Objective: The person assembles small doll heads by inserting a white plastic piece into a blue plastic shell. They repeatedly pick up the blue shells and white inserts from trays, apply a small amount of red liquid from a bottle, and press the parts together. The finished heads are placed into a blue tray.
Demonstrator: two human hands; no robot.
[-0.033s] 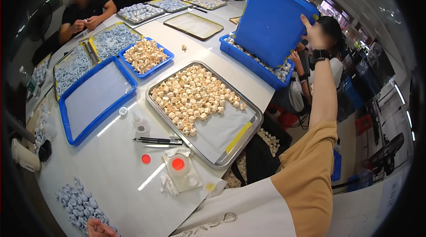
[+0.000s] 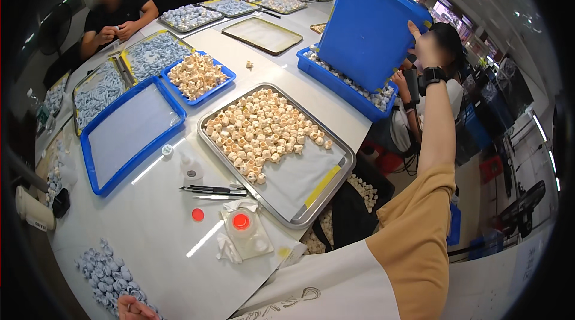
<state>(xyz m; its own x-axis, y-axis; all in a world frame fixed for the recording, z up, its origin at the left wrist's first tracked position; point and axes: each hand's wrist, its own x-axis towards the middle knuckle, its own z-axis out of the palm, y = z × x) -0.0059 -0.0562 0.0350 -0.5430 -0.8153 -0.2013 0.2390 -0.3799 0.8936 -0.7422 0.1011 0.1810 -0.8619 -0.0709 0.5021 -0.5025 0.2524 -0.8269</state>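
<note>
My right hand (image 2: 426, 47), with a dark watch at the wrist, stretches far out to the right and grips the edge of a blue plastic tray (image 2: 370, 26). That tray is tilted up on end over a second blue tray (image 2: 335, 83) of small whitish pieces. My left hand (image 2: 135, 308) shows only in part at the lower edge. Its fingers look loosely apart, with nothing visible in them, beside a heap of small blue-grey pieces (image 2: 111, 275). In front of me lies a metal tray (image 2: 350, 167) with many small cream-coloured hollow pieces (image 2: 263, 131).
A lined blue tray (image 2: 129, 134) lies left, beside a small blue tray of cream pieces (image 2: 197, 77). Pens (image 2: 212, 190), a red-topped jar (image 2: 241, 227) and a red cap (image 2: 197, 214) are nearer. Co-workers (image 2: 120, 14) sit across the table; another person (image 2: 446, 50) is beyond my right hand.
</note>
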